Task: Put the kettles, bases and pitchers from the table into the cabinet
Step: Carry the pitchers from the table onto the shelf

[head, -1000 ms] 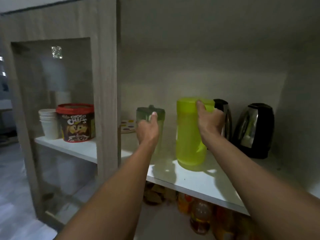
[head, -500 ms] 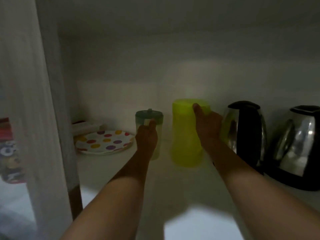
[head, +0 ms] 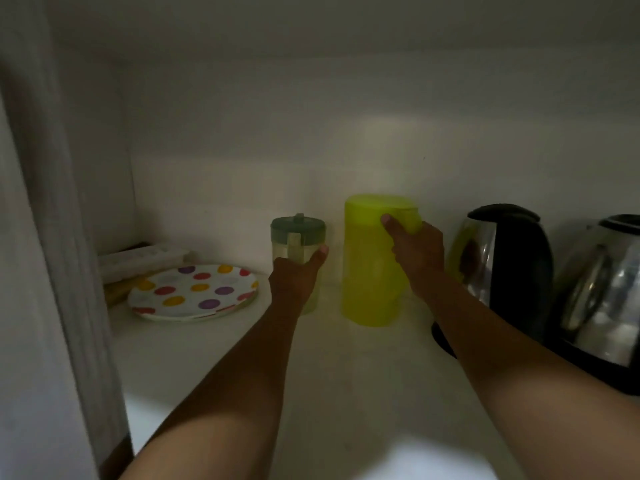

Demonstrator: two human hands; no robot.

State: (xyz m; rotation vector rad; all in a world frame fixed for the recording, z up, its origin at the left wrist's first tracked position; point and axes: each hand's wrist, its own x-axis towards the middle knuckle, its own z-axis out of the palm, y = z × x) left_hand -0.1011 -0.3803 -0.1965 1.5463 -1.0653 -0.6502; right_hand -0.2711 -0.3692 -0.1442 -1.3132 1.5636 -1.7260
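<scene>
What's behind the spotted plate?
A pale ridged tray lies behind the plate, toward the back corner. A yellowish thing shows under the tray; the plate and the dimness hide what it is.

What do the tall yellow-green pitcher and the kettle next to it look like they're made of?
The yellow-green pitcher: likely translucent plastic, matte; light glows through its wall. The kettle: apparently polished metal body, mirroring the pitcher, with black, probably plastic, lid and handle.

Dim cabinet [head: 311,29] interior: pale back wall [head: 242,150], white shelf [head: 346,393], wood-grain frame [head: 62,237] at left.
</scene>
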